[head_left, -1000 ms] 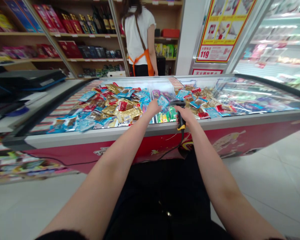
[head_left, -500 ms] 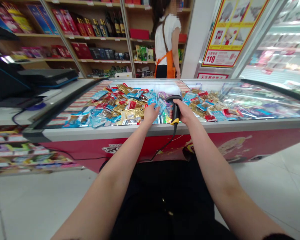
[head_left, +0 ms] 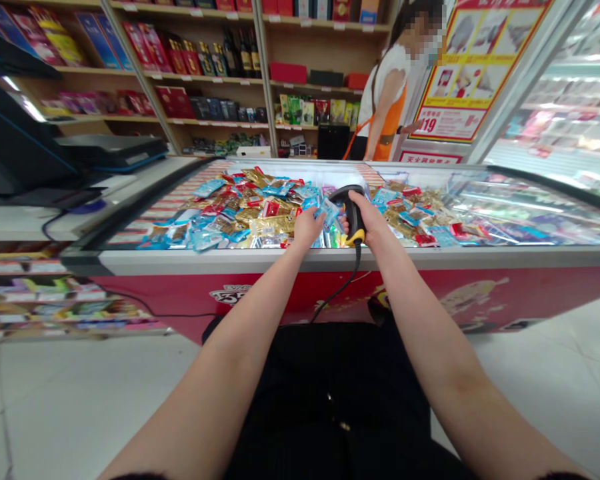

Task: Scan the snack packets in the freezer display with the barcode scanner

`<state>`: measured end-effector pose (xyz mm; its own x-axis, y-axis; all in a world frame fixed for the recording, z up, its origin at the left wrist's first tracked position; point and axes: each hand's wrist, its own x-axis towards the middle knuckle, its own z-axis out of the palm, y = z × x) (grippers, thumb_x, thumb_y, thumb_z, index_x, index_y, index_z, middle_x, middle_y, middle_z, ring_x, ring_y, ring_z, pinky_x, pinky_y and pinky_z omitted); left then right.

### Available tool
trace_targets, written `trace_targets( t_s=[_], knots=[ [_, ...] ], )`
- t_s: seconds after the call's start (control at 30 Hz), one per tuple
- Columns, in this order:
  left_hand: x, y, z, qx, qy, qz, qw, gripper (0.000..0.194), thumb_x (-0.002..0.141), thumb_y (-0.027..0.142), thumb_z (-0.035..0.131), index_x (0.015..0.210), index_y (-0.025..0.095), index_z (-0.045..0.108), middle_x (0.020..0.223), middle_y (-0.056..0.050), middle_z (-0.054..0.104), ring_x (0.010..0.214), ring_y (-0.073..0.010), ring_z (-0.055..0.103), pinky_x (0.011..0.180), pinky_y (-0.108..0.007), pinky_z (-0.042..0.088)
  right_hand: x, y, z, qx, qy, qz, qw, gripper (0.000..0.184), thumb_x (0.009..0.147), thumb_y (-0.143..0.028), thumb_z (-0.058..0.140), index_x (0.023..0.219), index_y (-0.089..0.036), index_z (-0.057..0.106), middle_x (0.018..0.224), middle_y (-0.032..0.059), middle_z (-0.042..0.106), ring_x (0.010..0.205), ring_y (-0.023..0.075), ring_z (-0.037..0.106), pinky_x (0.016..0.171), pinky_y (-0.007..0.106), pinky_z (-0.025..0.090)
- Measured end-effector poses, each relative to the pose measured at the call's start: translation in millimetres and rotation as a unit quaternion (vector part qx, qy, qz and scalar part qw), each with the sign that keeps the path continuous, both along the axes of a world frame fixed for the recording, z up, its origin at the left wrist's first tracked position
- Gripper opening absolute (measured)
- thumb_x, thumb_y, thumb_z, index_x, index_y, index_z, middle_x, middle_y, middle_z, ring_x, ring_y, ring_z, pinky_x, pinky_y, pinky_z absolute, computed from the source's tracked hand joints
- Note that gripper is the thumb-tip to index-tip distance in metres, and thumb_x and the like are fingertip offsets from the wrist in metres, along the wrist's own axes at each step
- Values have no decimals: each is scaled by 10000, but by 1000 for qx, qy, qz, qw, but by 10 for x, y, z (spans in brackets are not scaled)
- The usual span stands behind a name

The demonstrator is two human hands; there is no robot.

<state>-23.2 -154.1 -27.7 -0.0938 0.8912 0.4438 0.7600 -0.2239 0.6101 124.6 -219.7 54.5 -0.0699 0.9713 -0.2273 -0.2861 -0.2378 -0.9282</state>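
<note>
The left hand [head_left: 307, 228] is reaching over the near rim of a glass-topped chest freezer [head_left: 330, 261] with a red printed front panel. Its fingers [head_left: 320, 219] are closed, pinching a small blue foil sachet [head_left: 329, 213] above the open freezer, at the hand's 2 o'clock. The right hand [head_left: 369, 223] is wrapped around a black-and-yellow corded handheld barcode scanner [head_left: 353, 213], all fingers closed on the grip, the scanner's black head curving toward 9 o'clock, just beside the sachet. A thin black cable [head_left: 341, 287] is hanging from the scanner's base at 6 o'clock, across the red panel. A heap of blue, gold and red foil snack packets [head_left: 260, 213] is filling the freezer on both sides of the hands. A co-worker in a white short-sleeved shirt and orange apron [head_left: 390, 100] is standing at 1 o'clock beyond the freezer. Wooden shelves of boxed goods and bottles [head_left: 215, 80] are standing at 11 o'clock. A white desk [head_left: 40, 223] is carrying a flat black device [head_left: 113, 150] at 10 o'clock.
</note>
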Motion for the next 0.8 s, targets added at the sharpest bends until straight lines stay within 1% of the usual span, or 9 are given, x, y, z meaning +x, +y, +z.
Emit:
trace_targets(
  t_s=[0.3,0.53,0.7,0.8],
  knots=[
    [-9,18,-23,4,1,-3,1000,169,913,336,583,881,199,677,863,-91,699,897,-254,644,783,-311,405,-7,-28,22,-20,19,-12,1000,382,1033,-487,471,826,-172,534,506,13,545,377,109,502,368,191,436],
    [1,-31,34,-21,40,12,999,185,938,325,553,931,181,670,908,-88,712,887,-223,633,758,-289,376,-31,-43,13,-27,49,-13,998,362,1029,-473,482,831,-175,540,506,10,546,362,115,496,349,201,430],
    [12,-64,61,-23,50,16,998,181,945,316,546,899,181,657,910,-87,709,877,-216,624,740,-288,361,-33,-55,23,-31,59,-24,998,356,1024,-479,496,837,-178,539,505,12,552,363,118,501,343,199,431],
    [11,-61,57,-21,54,18,998,190,945,325,547,871,181,648,895,-86,706,870,-217,622,733,-289,356,-26,-49,24,-21,57,-31,998,360,1023,-481,498,832,-178,535,510,18,559,366,120,509,346,200,438]
  ],
)
